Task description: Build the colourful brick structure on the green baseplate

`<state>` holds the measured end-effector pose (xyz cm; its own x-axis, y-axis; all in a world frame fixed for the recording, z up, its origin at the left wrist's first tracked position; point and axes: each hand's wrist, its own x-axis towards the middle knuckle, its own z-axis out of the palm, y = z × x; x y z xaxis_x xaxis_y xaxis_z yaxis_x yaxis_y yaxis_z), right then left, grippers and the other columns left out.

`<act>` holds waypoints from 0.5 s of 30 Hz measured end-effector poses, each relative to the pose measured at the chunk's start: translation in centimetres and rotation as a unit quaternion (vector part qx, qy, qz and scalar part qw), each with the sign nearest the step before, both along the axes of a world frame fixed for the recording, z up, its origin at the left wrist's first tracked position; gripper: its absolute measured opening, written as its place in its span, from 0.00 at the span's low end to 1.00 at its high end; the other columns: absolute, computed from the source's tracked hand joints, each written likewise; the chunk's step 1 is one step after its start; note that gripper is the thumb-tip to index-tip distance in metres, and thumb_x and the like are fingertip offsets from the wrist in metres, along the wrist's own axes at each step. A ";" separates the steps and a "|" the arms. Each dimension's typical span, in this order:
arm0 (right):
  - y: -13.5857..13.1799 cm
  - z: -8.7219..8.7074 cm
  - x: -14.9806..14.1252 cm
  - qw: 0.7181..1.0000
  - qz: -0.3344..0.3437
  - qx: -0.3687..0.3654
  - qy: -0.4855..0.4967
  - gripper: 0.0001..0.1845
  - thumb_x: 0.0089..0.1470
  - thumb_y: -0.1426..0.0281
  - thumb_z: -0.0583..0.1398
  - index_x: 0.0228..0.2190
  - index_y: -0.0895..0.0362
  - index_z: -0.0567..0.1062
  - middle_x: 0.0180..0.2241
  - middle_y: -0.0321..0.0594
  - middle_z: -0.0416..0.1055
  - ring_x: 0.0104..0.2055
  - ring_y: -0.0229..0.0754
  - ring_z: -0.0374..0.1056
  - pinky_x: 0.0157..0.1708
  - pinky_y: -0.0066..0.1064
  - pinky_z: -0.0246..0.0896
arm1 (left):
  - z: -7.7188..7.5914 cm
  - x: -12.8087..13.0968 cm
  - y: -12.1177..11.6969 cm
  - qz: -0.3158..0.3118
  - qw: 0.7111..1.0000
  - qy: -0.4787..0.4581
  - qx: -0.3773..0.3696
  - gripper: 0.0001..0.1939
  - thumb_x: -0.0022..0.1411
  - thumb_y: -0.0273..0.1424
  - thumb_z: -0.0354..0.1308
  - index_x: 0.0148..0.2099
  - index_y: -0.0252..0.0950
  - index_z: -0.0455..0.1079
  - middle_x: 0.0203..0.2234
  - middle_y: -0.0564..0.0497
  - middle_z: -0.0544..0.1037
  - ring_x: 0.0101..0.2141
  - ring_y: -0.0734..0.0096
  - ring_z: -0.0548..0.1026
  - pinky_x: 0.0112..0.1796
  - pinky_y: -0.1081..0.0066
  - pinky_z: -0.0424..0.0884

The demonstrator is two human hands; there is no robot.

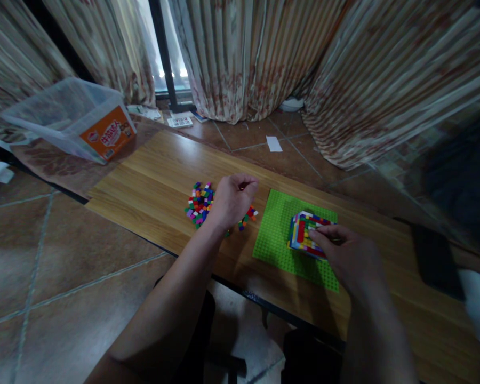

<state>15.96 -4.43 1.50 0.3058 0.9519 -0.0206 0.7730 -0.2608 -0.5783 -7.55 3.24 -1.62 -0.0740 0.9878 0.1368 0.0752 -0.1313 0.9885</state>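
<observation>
Plastic bricks (199,207), small and multicoloured, lay unused near the left hand (232,198), while, well apart, the right hand (349,253) was at a multicoloured brick structure (301,232), already built up, on the green studded baseplate (275,229), though whether either gripped a brick I could not tell.

Bare hands (232,200), sleeveless forearms (176,282), dark legwear (312,357) show.

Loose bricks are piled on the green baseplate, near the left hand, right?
Not quite: in the head view, the loose bricks are piled on the wooden table, beside the green baseplate, not on it. They are indeed near the left hand.
</observation>
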 end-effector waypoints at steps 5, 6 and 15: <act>0.1 0.0 -0.2 1.000 0.006 0.014 -0.011 0.18 0.45 0.53 0.65 0.28 0.55 0.81 0.26 0.43 0.79 0.27 0.46 0.73 0.28 0.36 0.63 | 0.1 0.1 0.0 0.001 1.000 -0.006 -0.014 0.06 0.58 0.29 0.58 0.30 0.34 0.74 0.21 0.55 0.73 0.25 0.73 0.73 0.30 0.74 0.70; 0.1 -0.1 -0.2 1.000 0.007 0.015 -0.015 0.18 0.45 0.52 0.65 0.27 0.55 0.80 0.26 0.42 0.78 0.27 0.46 0.73 0.28 0.36 0.63 | 0.1 0.1 0.0 0.003 1.000 -0.006 -0.017 0.06 0.57 0.29 0.58 0.30 0.34 0.74 0.21 0.54 0.73 0.26 0.73 0.73 0.30 0.74 0.70; 0.2 0.1 -0.5 1.000 0.002 0.005 -0.018 0.18 0.43 0.53 0.65 0.27 0.55 0.80 0.25 0.43 0.78 0.27 0.48 0.73 0.30 0.38 0.62 | 0.2 0.2 -0.1 0.001 1.000 0.011 -0.013 0.07 0.57 0.29 0.58 0.31 0.34 0.75 0.20 0.55 0.73 0.25 0.74 0.72 0.29 0.75 0.69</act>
